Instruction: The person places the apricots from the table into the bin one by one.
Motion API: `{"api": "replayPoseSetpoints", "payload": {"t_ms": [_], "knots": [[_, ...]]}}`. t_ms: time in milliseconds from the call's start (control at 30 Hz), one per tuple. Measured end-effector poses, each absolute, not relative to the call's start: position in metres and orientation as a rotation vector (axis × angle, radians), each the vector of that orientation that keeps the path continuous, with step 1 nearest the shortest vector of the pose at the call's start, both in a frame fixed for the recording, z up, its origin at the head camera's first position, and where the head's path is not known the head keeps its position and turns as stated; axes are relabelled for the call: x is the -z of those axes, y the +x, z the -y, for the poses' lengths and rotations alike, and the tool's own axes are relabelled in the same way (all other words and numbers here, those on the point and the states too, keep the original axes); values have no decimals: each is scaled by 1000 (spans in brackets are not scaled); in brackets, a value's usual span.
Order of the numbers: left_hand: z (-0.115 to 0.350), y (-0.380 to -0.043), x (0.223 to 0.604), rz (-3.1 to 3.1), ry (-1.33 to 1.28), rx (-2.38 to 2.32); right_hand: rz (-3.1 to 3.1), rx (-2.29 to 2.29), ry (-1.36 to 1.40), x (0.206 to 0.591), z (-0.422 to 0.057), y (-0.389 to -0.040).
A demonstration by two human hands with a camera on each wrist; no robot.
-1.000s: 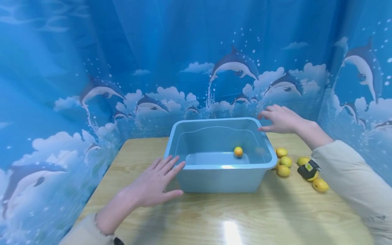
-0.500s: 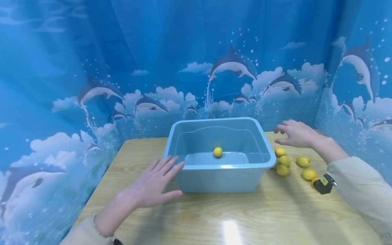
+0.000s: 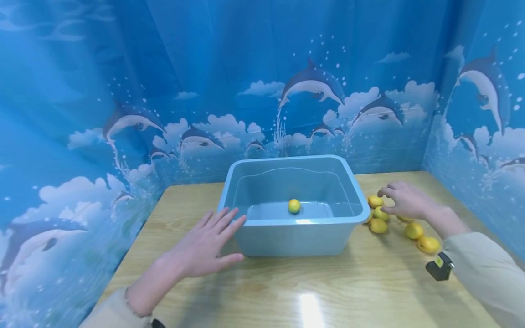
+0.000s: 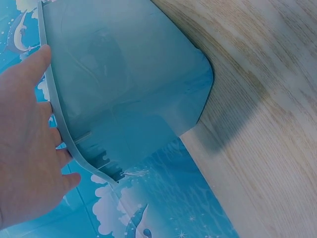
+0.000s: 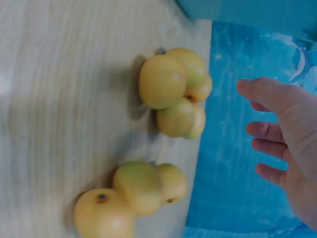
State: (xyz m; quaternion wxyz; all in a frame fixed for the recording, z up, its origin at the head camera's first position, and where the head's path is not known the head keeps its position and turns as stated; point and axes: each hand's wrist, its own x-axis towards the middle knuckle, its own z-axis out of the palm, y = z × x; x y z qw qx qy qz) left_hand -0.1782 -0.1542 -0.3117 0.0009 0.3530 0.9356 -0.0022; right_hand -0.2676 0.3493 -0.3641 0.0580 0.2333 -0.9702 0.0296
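A light blue plastic bin (image 3: 293,239) stands on the wooden table, with one yellow lemon (image 3: 294,206) on its floor. My left hand (image 3: 205,248) is spread, its straight fingertips at the bin's front left rim; the left wrist view shows the hand (image 4: 29,134) along that rim (image 4: 59,116). Whether it touches is unclear. To the right of the bin, my right hand (image 3: 408,200) hovers near a cluster of lemons (image 3: 378,225), fingers loosely bent and nothing between them. In the right wrist view, a gap separates the hand (image 5: 292,134) from the clustered lemons (image 5: 163,82).
A second group of lemons (image 3: 414,231) lies in a row on the table (image 3: 270,287), below my right hand. A blue dolphin-print curtain (image 3: 205,82) surrounds the table at the back and sides. A small black device (image 3: 440,266) is on my right wrist.
My right hand has moved from above the bin's right rim rightward and down toward the lemons. The lemon in the bin has rolled left, then slightly back right. My left hand has stayed put.
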Motion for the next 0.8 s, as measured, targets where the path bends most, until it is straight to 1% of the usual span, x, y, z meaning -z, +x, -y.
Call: {"api": "replayPoseSetpoints", "payload": {"t_ms": [333, 800], "knots": [[154, -178, 312, -2938, 1095, 21, 3002, -15, 663, 391, -363, -266], [153, -178, 311, -2937, 1093, 39, 3000, -47, 648, 408, -366, -269]]}}
